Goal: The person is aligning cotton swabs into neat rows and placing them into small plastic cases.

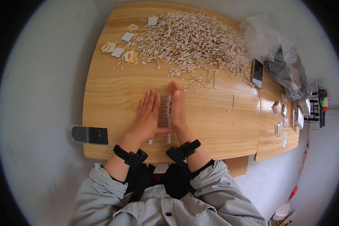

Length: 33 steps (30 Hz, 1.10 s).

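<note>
Two flat hands, left hand (148, 116), right hand (177, 107), squaring wooden cotton swabs (164, 116)

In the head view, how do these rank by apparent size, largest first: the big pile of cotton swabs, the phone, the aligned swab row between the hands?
1. Big pile of cotton swabs
2. Aligned swab row between left hand and right hand
3. Phone, which lies near the bent rim, so the order of 2 and 3 is unsure.
</note>
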{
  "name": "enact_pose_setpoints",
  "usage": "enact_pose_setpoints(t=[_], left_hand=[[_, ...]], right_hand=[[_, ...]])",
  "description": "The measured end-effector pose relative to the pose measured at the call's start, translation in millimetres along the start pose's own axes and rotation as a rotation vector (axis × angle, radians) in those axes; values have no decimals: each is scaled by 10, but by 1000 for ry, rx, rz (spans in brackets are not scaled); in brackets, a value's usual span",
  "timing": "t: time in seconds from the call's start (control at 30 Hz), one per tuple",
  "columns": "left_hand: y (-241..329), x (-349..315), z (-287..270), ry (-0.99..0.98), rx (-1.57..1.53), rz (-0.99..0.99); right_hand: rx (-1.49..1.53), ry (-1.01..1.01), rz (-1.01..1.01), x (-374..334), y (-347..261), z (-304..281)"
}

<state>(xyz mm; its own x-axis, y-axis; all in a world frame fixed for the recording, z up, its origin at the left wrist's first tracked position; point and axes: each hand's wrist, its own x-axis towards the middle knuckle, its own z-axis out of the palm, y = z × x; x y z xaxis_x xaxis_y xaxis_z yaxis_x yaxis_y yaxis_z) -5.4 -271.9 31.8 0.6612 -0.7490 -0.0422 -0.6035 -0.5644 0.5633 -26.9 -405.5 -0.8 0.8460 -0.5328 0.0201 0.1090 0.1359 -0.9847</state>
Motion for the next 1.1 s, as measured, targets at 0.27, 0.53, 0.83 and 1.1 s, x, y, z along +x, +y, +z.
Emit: enact_pose_setpoints(t=[0.27,0.53,0.83,1.1], left_hand=[[83,-28,-161,-69,178,-54],[19,-31,47,-27,260,-24],[77,-3,-31,28,224,-44],[25,412,-193,-71,333,3]], right_hand=[[-684,177,-211,111,-196,-542],[-994,148,-242,506,-102,-562],[-665,32,-163,340,-122,-105],[-1059,-19,-210,533,-287,-458]])
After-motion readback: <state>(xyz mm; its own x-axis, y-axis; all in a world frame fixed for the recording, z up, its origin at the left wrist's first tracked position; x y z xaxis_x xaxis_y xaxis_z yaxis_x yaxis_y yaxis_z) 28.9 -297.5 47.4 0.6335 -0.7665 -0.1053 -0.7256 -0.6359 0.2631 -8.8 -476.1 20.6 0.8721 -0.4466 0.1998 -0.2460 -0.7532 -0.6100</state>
